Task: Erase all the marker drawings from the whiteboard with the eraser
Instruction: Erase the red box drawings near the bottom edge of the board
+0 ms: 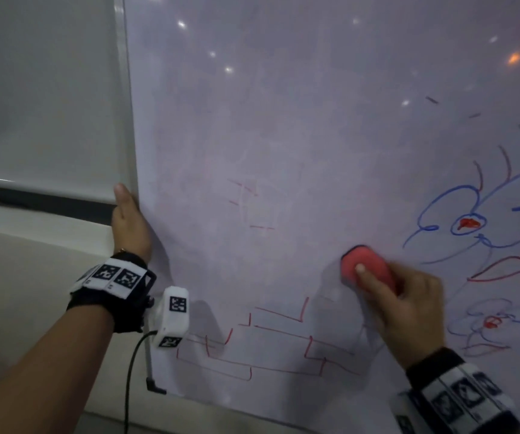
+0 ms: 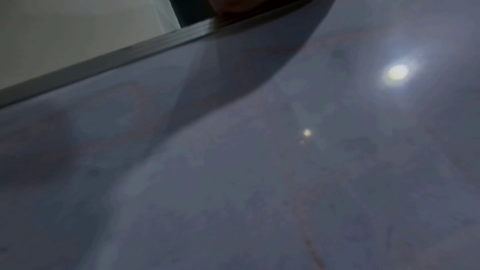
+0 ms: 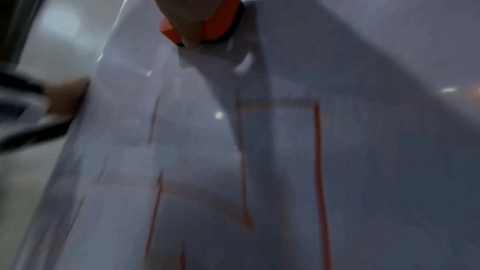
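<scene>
The whiteboard (image 1: pixel 283 120) fills most of the head view. My right hand (image 1: pixel 409 305) grips a red eraser (image 1: pixel 351 264) with a black felt base and presses it flat on the board at lower centre; the eraser (image 3: pixel 221 24) also shows under my fingers in the right wrist view. Red brick-like lines (image 1: pixel 277 346) lie below the eraser, faint red marks (image 1: pixel 246 202) above left. Blue and red flower drawings (image 1: pixel 478 220) stand to the right. My left hand (image 1: pixel 130 220) holds the board's left edge, thumb up, fingers hidden behind the frame.
A grey wall panel (image 1: pixel 42 89) and a ledge (image 1: pixel 33 233) lie left of the board. The board's metal frame (image 2: pixel 103 65) runs diagonally in the left wrist view. A wrist camera with a black cable (image 1: pixel 133 364) hangs by my left forearm.
</scene>
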`<state>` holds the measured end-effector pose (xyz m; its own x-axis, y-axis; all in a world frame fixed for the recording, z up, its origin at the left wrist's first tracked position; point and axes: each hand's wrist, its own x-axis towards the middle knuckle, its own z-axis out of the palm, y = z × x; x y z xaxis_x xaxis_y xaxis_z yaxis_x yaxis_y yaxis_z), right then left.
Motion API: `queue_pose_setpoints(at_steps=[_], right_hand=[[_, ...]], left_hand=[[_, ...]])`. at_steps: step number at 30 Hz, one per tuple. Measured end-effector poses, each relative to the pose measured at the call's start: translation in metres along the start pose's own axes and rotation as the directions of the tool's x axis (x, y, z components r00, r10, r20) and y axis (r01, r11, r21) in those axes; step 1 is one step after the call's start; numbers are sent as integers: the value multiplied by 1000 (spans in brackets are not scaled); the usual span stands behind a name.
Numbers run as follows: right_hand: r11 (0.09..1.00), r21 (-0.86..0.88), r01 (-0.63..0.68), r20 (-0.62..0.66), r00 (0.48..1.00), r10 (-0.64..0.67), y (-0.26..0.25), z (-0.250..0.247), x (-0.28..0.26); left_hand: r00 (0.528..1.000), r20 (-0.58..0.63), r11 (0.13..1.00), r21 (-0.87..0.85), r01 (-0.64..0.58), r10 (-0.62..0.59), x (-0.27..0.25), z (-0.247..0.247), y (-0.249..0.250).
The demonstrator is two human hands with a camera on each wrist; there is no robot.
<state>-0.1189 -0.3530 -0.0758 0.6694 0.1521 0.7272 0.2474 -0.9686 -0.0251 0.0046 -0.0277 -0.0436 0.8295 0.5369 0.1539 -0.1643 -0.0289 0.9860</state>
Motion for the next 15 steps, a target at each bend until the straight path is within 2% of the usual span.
queue_pose_setpoints(at_steps=[1, 3, 4, 5, 7, 9, 11, 12, 13, 14, 15], right_hand=[[996, 30, 86, 53, 995, -88, -11, 13, -10], [912, -127, 390, 81, 920, -382, -7, 43, -41], [850, -206, 485, 119, 875, -470, 7, 51, -57], [826, -220, 519, 147, 855, -498, 20, 49, -68], [835, -273, 478, 126, 878, -462, 34, 34, -66], [895, -286, 342, 71, 939, -336, 33, 13, -50], [979, -175, 101, -27, 994, -108, 24, 12, -28], [996, -88, 25, -34, 999, -28, 12, 18, -20], [989, -114, 97, -58, 993, -105, 0, 29, -21], [950, -181, 254, -46, 963, -266, -10, 45, -30], [880, -228, 417, 10, 904, -426, -14, 59, -45]], left_hand=[[1000, 12, 1000, 28, 4, -4, 0, -3, -4], [998, 60, 997, 73, 32, -37, -3, -9, -18], [994, 88, 995, 86, 58, -65, -5, -12, -26], [990, 105, 993, 89, 82, -92, -6, -14, -32], [987, 117, 991, 93, 98, -109, -8, -16, -37], [990, 99, 990, 101, 93, -103, -7, -14, -38], [991, 80, 990, 99, 96, -104, -8, -12, -38], [992, 71, 990, 102, 93, -100, -10, -11, -38], [993, 63, 990, 105, 95, -102, -10, -11, -38], [993, 57, 990, 107, 94, -101, -10, -11, -39], [993, 57, 990, 109, 95, -101, -10, -12, -41]])
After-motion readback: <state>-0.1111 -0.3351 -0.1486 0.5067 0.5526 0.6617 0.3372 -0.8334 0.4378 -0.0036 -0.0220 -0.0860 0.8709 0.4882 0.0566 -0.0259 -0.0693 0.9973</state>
